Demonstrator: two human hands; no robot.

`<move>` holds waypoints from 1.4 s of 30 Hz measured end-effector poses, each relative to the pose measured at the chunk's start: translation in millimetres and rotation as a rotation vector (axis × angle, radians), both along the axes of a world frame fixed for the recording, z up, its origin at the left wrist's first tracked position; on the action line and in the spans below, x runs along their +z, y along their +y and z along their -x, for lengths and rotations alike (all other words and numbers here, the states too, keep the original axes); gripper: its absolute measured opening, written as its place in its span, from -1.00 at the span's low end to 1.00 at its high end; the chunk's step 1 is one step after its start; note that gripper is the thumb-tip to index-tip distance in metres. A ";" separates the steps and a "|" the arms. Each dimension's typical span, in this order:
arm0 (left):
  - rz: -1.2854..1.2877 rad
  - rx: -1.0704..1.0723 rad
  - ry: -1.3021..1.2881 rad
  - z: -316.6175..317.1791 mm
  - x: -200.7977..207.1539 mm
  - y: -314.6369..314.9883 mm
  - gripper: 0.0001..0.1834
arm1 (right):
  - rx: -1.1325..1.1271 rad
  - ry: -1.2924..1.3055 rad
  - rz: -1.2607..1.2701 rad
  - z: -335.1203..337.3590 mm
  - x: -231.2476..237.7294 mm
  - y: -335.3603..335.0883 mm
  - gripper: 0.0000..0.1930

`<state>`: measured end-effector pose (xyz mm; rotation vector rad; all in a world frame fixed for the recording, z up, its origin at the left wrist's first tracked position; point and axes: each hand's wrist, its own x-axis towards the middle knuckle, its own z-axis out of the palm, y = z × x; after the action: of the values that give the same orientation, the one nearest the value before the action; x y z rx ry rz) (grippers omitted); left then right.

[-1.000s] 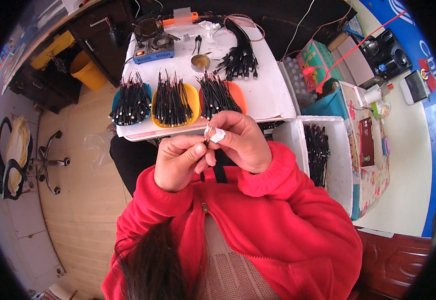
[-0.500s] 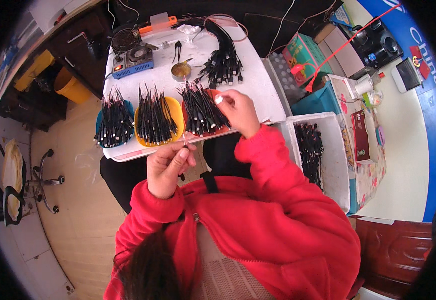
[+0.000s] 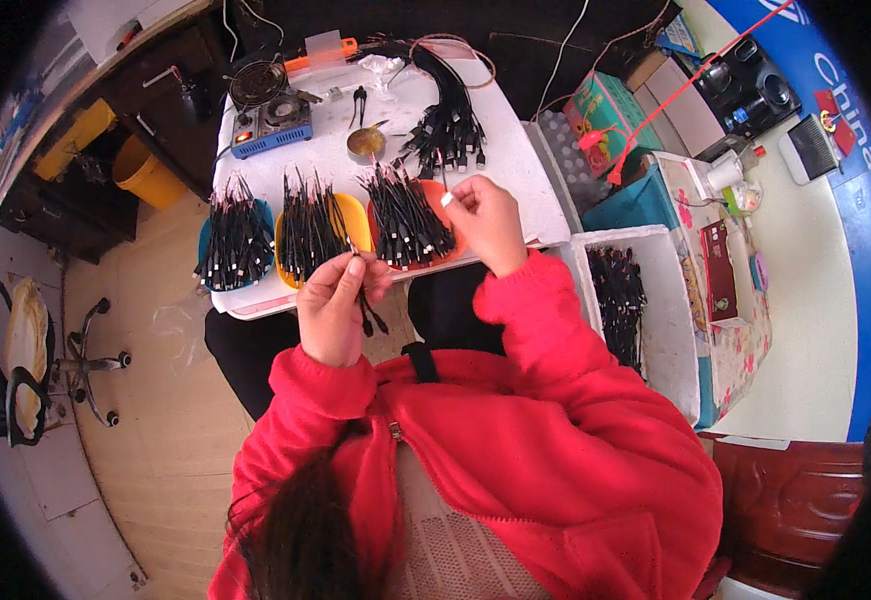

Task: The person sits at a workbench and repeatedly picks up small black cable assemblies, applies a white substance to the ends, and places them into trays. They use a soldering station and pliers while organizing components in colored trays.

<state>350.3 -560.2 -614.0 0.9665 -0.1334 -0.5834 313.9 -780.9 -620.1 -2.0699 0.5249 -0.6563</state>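
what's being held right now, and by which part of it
The left grip holds a thin black cable near its upper, wire end, dark ends hanging below. The right grip pinches a small white thing; by which part cannot be told.

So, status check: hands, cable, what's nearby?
Left hand pinching black cable, ends dangling. Right hand beside orange tray, pinching small white bit. Yellow tray just beyond left hand.

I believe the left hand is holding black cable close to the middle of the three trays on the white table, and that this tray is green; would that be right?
Not quite: the head view shows that the middle tray is yellow, not green. The left hand is indeed holding black cable close to it, on the white table.
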 end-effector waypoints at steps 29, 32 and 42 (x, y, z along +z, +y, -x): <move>0.003 -0.166 -0.212 27.2 26.1 -11.0 -0.83 | 0.533 -0.242 -0.788 51.9 50.7 63.9 -0.91; 0.138 -0.238 -0.108 25.1 23.8 -14.2 -0.83 | 0.582 -0.274 -1.153 47.8 42.4 64.6 -0.92; 0.178 -0.469 0.114 10.4 10.7 -18.0 -0.78 | 0.582 -0.154 -1.429 37.0 23.6 52.5 -0.92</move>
<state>339.8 -578.2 -603.3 0.7269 -0.3088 -1.0376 276.9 -728.4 -596.4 -0.7139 0.1465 0.0100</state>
